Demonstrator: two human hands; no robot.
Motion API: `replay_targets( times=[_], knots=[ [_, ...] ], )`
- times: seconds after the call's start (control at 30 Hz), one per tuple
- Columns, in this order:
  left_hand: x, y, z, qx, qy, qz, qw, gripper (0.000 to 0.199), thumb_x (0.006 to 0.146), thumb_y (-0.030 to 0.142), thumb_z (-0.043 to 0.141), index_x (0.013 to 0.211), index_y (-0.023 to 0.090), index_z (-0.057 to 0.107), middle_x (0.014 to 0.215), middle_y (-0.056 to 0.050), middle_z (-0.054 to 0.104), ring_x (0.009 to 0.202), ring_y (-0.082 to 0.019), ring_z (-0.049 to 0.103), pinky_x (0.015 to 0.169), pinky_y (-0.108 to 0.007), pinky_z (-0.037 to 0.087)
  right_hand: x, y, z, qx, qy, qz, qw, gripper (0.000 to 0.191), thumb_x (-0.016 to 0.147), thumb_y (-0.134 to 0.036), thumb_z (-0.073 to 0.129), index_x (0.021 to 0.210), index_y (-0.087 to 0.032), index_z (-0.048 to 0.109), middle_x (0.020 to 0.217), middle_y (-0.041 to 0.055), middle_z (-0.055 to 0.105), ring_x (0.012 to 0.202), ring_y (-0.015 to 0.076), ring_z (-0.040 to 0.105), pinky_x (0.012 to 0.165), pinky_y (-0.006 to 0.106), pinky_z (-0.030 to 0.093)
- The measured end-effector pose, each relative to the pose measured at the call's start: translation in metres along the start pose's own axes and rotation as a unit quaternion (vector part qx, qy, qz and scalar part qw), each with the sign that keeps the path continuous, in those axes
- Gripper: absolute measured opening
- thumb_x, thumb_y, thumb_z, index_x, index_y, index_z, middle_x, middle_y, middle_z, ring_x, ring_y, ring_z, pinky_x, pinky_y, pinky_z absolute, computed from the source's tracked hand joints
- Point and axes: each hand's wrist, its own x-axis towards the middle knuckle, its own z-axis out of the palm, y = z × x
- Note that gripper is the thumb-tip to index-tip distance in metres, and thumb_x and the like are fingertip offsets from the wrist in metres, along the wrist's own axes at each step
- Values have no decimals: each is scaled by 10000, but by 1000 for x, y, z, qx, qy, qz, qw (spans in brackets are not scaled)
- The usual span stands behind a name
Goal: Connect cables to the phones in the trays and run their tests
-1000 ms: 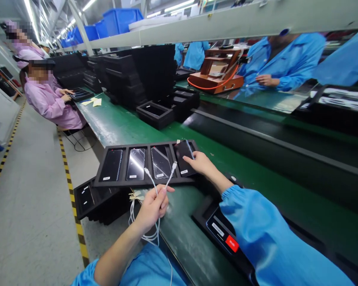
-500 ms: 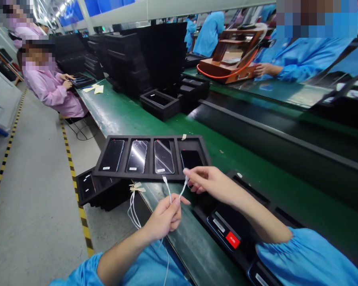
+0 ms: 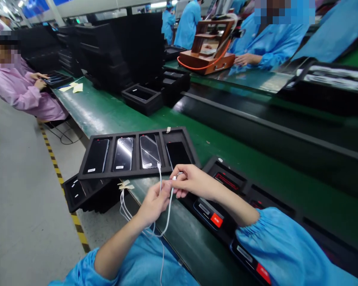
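Cables [image 3: 170, 210], two, lie pinched in left fingers [image 3: 164, 190] and right fingers [image 3: 179, 184], near one tray [image 3: 109, 157] of four phones [image 3: 123, 154].

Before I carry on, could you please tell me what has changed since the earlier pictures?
The right hand has let go of the phone in the tray's right-end compartment, come back toward the left hand, and taken hold of a white connector. The left hand still holds the other white cable. The other three phones remain in the tray.
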Motion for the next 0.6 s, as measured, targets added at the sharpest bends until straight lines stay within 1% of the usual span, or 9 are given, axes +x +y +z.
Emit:
replay_targets(
  times=[0.07,0.17,0.2,0.27,0.37,0.43,0.5,0.57,0.6],
  knots=[
    [2,0,6,18,-20,-23,999,680,808,834,748,855,182,560,531,124,309,426,-31,199,422,-197,134,4,-1,-9,-22,25,-8,999,584,744,-717,883,843,-190,653,630,35,710,580,191,709,545,278,585],
    [9,-1,12,24,-25,-52,998,666,803,828,750,841,186,575,511,123,319,421,-38,185,424,-203,122,16,-3,-30,-68,105,-37,991,510,843,-669,840,754,-203,653,599,24,681,549,170,679,526,248,545],
    [12,-2,14,24,-21,-62,998,671,799,837,740,850,186,586,523,115,349,420,-40,180,424,-208,115,22,-3,-37,-81,129,-43,987,497,879,-651,815,743,-207,639,604,26,683,545,165,676,525,244,537],
    [17,-3,16,48,-6,-71,996,669,812,840,710,881,182,608,593,77,467,427,-44,203,429,-219,129,35,-4,-48,-105,142,-46,983,476,937,-628,760,755,-207,635,632,40,705,531,170,676,524,257,539],
    [19,-3,21,162,30,-20,986,571,873,733,711,945,170,640,803,-10,641,486,-61,337,483,-239,246,49,-4,-58,-162,151,-64,973,442,967,-607,724,797,-202,674,673,47,727,551,182,684,556,276,537],
    [17,-2,26,267,41,34,962,452,879,601,780,974,177,659,873,-22,657,576,-95,443,568,-254,329,55,-2,-69,-215,199,-88,952,398,987,-573,700,841,-203,700,736,54,743,663,198,708,641,286,536],
    [16,-1,35,358,41,83,929,350,879,491,829,983,195,675,864,-16,622,690,-146,523,665,-274,377,60,1,-82,-266,251,-101,925,346,1012,-518,660,902,-197,724,844,79,766,808,228,716,750,313,534],
    [18,0,47,435,37,109,893,277,899,430,831,976,208,685,908,-37,608,773,-190,562,718,-296,386,67,5,-95,-306,267,-104,908,300,1024,-461,636,969,-188,748,957,100,780,901,245,707,835,337,530],
    [21,0,54,470,32,107,876,249,918,415,813,983,211,687,951,-53,613,778,-202,569,717,-305,382,72,7,-99,-323,262,-105,904,285,1025,-440,635,1003,-185,760,1004,107,784,931,249,703,866,344,530]
  ],
)
